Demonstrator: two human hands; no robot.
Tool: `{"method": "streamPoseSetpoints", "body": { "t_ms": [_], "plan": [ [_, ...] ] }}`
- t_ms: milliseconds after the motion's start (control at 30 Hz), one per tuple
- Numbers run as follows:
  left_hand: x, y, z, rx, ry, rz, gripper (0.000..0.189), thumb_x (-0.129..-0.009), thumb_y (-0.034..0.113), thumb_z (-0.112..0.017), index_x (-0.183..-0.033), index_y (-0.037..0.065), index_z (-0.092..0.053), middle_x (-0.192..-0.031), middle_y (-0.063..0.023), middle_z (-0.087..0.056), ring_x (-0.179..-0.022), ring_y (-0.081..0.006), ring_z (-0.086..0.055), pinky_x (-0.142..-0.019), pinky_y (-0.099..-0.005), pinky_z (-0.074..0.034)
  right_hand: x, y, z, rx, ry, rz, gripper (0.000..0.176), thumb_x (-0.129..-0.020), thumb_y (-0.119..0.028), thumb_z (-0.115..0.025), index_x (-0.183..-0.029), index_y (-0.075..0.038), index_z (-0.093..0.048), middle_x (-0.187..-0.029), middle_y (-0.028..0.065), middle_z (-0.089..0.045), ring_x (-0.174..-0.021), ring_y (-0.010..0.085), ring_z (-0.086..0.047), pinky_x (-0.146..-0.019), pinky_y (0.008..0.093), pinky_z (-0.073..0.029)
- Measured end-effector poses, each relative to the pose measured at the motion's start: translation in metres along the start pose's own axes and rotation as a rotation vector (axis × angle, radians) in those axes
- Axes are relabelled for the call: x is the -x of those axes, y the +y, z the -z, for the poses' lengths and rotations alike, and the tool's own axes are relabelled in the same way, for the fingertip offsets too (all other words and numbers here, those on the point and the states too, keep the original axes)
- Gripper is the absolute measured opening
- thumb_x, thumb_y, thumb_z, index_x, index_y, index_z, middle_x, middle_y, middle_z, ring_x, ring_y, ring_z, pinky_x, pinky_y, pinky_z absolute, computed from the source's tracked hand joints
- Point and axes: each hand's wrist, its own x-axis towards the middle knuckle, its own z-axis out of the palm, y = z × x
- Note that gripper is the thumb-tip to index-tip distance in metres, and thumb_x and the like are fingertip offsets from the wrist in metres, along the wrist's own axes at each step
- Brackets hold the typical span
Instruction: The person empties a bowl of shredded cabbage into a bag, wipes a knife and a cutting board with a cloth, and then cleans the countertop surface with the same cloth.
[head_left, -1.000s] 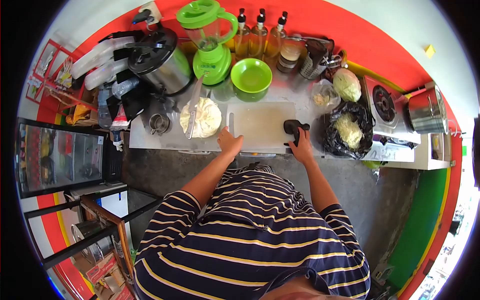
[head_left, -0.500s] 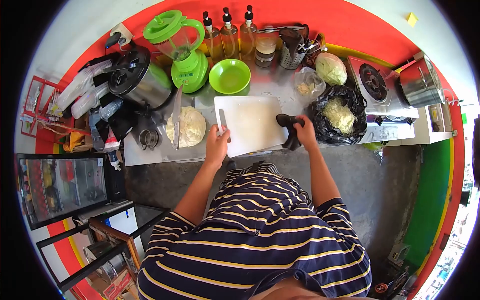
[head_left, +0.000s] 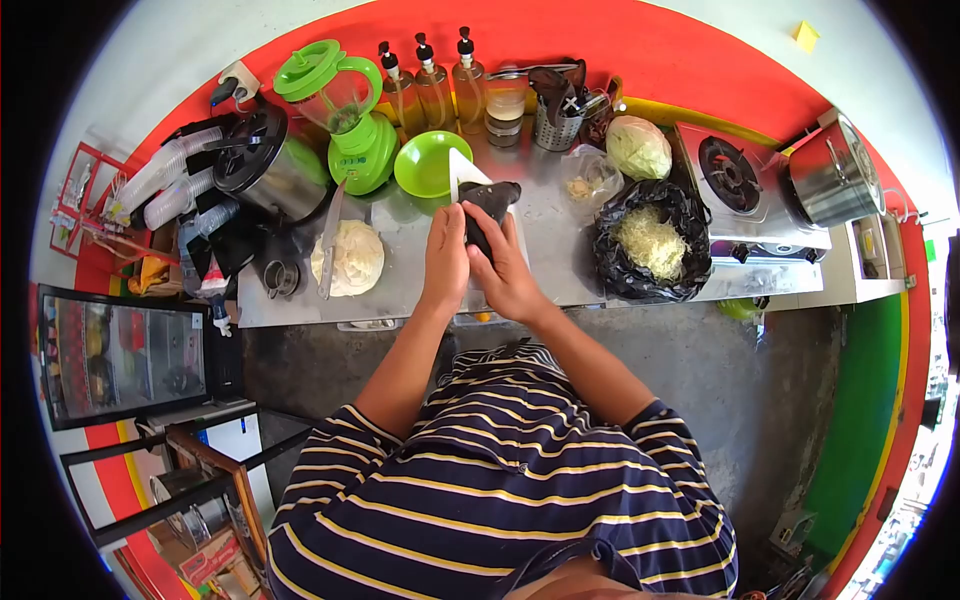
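Observation:
A white cutting board (head_left: 462,171) is raised off the counter, turned steeply so that mostly a corner and a strip of its edge show. My left hand (head_left: 446,262) grips its near left side. Pressed against the board is a black cloth (head_left: 490,200), held by my right hand (head_left: 508,270), which nearly touches my left. My hands and the cloth hide most of the board. To the left, a knife (head_left: 331,240) rests across a cut cabbage (head_left: 358,258).
A green bowl (head_left: 425,165) and green blender (head_left: 362,150) stand behind my hands. At right, a black plastic bag (head_left: 608,250) holds shredded cabbage (head_left: 650,245), near a whole cabbage (head_left: 639,148) and a stove (head_left: 740,185). A metal cup (head_left: 281,278) sits at left.
The cutting board has gone from lying nearly flat to steeply tilted. My right hand has brought the black cloth leftward against it, and my hands have come close together.

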Motion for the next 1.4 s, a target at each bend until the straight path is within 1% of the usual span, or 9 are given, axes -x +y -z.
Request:
{"method": "streamPoseSetpoints", "body": {
  "t_ms": [167,367,467,533,633,767,967,1267,1400],
  "plan": [
    [0.017,-0.007,0.006,-0.222,0.091,0.081,0.02,-0.108,0.024,-0.061,-0.118,0.006,-0.059,-0.108,-0.0004,-0.06,-0.1,-0.0084,-0.055,-0.09,-0.0268,-0.045,0.012,0.07,-0.01,-0.176,0.171,-0.15,0.055,-0.1,-0.006,-0.057,-0.153,0.0,-0.043,-0.142,0.0263,-0.052,-0.136,0.0417,-0.049,-0.117,0.0429,-0.036],
    [0.041,-0.01,0.017,-0.19,0.133,0.049,0.038,-0.097,-0.002,-0.06,-0.134,-0.001,-0.052,-0.122,-0.007,-0.064,-0.112,-0.0134,-0.06,-0.101,-0.0309,-0.045,0.03,0.166,0.012,0.235,0.152,-0.128,0.045,-0.092,0.004,-0.055,-0.137,0.01,-0.055,-0.142,0.035,-0.053,-0.146,0.0518,-0.037,-0.119,0.0533,-0.035],
    [0.045,-0.004,0.015,-0.137,0.19,0.051,0.035,-0.097,-0.002,-0.059,-0.131,0.0,-0.054,-0.124,-0.0071,-0.064,-0.11,-0.0131,-0.059,-0.099,-0.03,-0.045,0.022,0.172,0.02,0.386,0.238,-0.096,0.042,-0.09,0.006,-0.053,-0.132,0.008,-0.06,-0.133,0.0327,-0.061,-0.136,0.0502,-0.051,-0.112,0.0527,-0.043],
    [0.054,0.003,0.013,-0.1,0.263,0.035,0.032,-0.096,-0.001,-0.058,-0.128,0.001,-0.057,-0.118,-0.0032,-0.064,-0.103,-0.0104,-0.058,-0.092,-0.0267,-0.044,0.017,0.166,0.025,0.308,0.303,-0.406,0.037,-0.088,0.007,-0.053,-0.123,0.006,-0.066,-0.122,0.0282,-0.069,-0.118,0.0471,-0.064,-0.102,0.049,-0.05],
    [0.067,0.009,0.019,-0.124,0.281,0.057,0.028,-0.096,0.0,-0.058,-0.124,0.003,-0.059,-0.111,0.001,-0.063,-0.092,-0.0065,-0.054,-0.082,-0.0236,-0.042,-0.005,0.134,0.034,0.085,0.438,-0.448,0.032,-0.087,0.006,-0.054,-0.115,0.004,-0.07,-0.112,0.0247,-0.072,-0.103,0.045,-0.07,-0.095,0.0458,-0.053],
    [0.069,0.0,0.03,-0.084,0.287,0.039,0.026,-0.096,-0.001,-0.058,-0.121,0.003,-0.06,-0.106,0.003,-0.061,-0.085,-0.0045,-0.049,-0.077,-0.0232,-0.04,-0.035,0.039,0.033,0.006,0.293,-0.092,0.034,-0.087,-0.004,-0.071,-0.121,0.0,-0.071,-0.123,0.0274,-0.065,-0.106,0.0414,-0.067,-0.094,0.0433,-0.054],
    [0.078,0.0,0.014,-0.166,0.21,-0.108,0.023,-0.094,-0.007,-0.056,-0.114,0.002,-0.059,-0.108,0.0003,-0.057,-0.094,-0.0068,-0.051,-0.087,-0.0239,-0.042,-0.038,-0.009,-0.025,0.161,0.072,0.147,0.047,-0.095,-0.007,-0.067,-0.141,-0.014,-0.063,-0.134,0.0266,-0.048,-0.117,0.0447,-0.056,-0.102,0.0469,-0.049],
    [0.1,0.045,0.029,-0.02,0.149,-0.142,0.02,-0.091,-0.011,-0.063,-0.093,0.006,-0.053,-0.134,-0.0159,-0.062,-0.134,-0.018,-0.05,-0.108,-0.0322,-0.038,-0.027,0.068,0.022,0.293,0.273,-0.017,0.044,-0.099,0.002,-0.057,-0.141,-0.011,-0.063,-0.132,0.0253,-0.05,-0.113,0.046,-0.06,-0.098,0.0479,-0.051],
    [0.1,0.073,0.027,-0.054,0.113,-0.221,0.02,-0.091,-0.01,-0.064,-0.093,0.007,-0.054,-0.131,-0.015,-0.063,-0.13,-0.0168,-0.052,-0.107,-0.0311,-0.038,-0.014,0.125,0.039,0.277,0.346,-0.183,0.039,-0.099,-0.002,-0.058,-0.137,-0.003,-0.062,-0.133,0.0249,-0.052,-0.116,0.0452,-0.059,-0.102,0.048,-0.048]
  ]
}}
